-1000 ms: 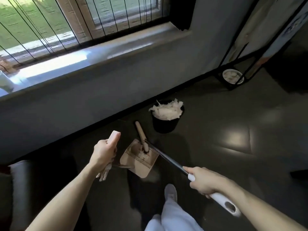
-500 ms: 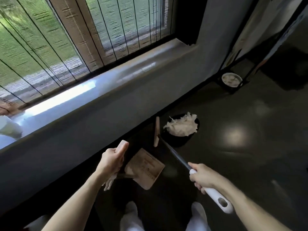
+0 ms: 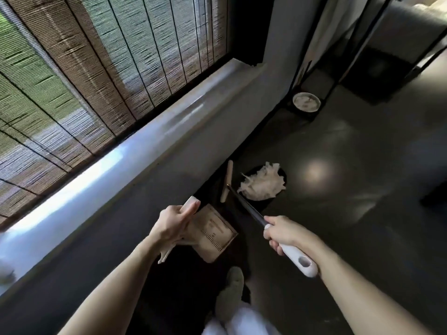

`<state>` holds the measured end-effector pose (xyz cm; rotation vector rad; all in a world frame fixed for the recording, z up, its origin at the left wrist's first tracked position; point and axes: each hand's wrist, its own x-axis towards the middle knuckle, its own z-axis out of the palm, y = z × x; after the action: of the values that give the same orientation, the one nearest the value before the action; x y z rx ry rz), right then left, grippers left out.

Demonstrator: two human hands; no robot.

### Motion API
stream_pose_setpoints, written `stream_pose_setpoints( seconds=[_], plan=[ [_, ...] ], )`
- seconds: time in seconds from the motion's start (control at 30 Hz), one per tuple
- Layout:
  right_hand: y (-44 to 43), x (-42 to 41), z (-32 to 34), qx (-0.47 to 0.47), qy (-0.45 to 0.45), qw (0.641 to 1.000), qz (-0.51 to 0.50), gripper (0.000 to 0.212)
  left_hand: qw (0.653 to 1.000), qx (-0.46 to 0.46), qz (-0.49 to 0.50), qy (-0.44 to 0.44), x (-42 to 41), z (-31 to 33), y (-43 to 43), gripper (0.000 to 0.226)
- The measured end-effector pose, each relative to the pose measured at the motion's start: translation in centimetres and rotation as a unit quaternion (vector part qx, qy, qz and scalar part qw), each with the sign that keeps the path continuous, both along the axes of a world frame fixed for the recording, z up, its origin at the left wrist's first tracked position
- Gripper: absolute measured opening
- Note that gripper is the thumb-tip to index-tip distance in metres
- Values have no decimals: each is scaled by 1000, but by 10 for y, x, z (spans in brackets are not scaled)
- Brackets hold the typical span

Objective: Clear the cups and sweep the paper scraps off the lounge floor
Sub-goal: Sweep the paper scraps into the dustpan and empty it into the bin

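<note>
Left grip: curled round the dustpan's pale handle.
Right grip: wrapped round the broom's white handle end.
Broom head: just beside the black bin.
Black bin: heaped with paper scraps.

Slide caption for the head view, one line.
Left hand holds a beige dustpan, right hand grips a black-shafted, white-handled broom beside a black round bin heaped with white paper scraps.

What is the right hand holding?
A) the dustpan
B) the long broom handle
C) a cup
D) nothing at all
B: the right hand grips the white end of the broom handle, while the left hand holds the dustpan.
</note>
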<state>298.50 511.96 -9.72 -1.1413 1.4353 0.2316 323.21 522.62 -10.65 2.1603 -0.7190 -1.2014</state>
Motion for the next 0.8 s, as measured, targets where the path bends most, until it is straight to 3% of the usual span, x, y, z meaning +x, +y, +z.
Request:
stream_pose_setpoints(
  seconds=[0.33, 0.5, 0.63, 0.8],
  plan=[
    [-19, 57, 0, 11, -2, 998, -69, 68, 998, -1, -58, 1, 66, -16, -30, 60],
    [-17, 81, 2, 11, 6, 994, -111, 67, 991, 20, -108, 79, 96, -19, -45, 65],
    [-11, 101, -1, 3, 15, 990, -140, 66, 976, 21, -77, 201, 110, -26, -59, 63],
    [-5, 125, -12, 2, 27, 982, -187, 68, 967, 41, -71, 240, 131, -31, -72, 64]
  ],
)
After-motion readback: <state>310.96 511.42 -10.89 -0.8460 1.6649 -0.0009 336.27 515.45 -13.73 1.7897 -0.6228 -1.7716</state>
